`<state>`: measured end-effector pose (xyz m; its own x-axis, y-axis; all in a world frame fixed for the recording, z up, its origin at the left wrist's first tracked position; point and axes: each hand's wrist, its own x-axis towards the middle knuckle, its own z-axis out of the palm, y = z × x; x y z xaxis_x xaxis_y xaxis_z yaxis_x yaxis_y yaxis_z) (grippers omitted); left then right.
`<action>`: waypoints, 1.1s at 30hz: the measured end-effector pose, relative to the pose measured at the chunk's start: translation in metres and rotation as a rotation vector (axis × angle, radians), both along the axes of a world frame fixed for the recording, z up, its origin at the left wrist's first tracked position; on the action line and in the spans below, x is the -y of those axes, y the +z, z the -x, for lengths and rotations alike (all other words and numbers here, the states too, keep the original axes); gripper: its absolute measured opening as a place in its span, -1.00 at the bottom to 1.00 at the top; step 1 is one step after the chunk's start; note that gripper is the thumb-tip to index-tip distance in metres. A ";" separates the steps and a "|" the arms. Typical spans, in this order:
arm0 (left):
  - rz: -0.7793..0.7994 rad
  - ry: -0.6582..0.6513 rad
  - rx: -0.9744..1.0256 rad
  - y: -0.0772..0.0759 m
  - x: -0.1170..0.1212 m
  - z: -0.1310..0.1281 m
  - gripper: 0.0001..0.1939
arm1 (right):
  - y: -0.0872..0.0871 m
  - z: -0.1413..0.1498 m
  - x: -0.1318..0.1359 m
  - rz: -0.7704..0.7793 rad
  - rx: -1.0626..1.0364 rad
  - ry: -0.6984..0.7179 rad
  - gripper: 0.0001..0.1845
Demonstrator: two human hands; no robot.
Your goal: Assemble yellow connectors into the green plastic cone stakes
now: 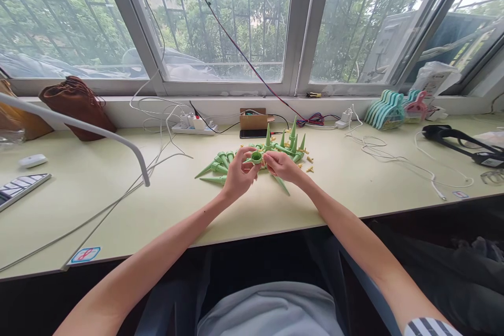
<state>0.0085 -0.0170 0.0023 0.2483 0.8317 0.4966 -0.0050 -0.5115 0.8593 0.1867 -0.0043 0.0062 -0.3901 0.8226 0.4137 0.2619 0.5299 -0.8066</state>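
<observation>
Curling our left hand point(241, 170) around a green plastic cup point(256, 157), mouth tilted toward us, we hold our right hand point(282, 164) pinched, any grip's contents hidden, beside its right rim.

From head height, the view faces forward and down over the nearby desk point(374, 184) toward windows point(255, 21).
</observation>
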 end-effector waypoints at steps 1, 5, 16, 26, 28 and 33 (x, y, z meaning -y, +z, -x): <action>0.009 -0.004 0.012 0.001 0.000 0.000 -0.59 | 0.001 0.000 0.001 0.000 0.006 0.003 -0.50; 0.029 -0.007 0.035 0.002 0.000 0.000 -0.59 | 0.002 0.000 0.003 0.005 0.028 0.010 -0.53; -0.095 0.013 -0.058 -0.008 -0.004 0.000 -0.73 | -0.003 0.001 -0.002 0.015 -0.006 0.012 -0.52; -0.151 -0.042 -0.075 -0.012 -0.005 0.002 -0.70 | -0.002 0.000 -0.003 -0.014 0.039 -0.032 -0.52; -0.185 -0.043 -0.087 -0.013 -0.005 0.002 -0.64 | -0.002 -0.001 -0.003 -0.020 0.040 -0.042 -0.52; -0.243 -0.057 -0.116 -0.012 -0.002 0.003 -0.58 | -0.002 -0.001 -0.004 -0.035 0.047 -0.079 -0.51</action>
<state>0.0051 -0.0148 -0.0102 0.3586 0.6749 0.6450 0.0516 -0.7042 0.7081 0.1880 -0.0006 0.0043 -0.3443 0.8372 0.4250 0.3413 0.5333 -0.7740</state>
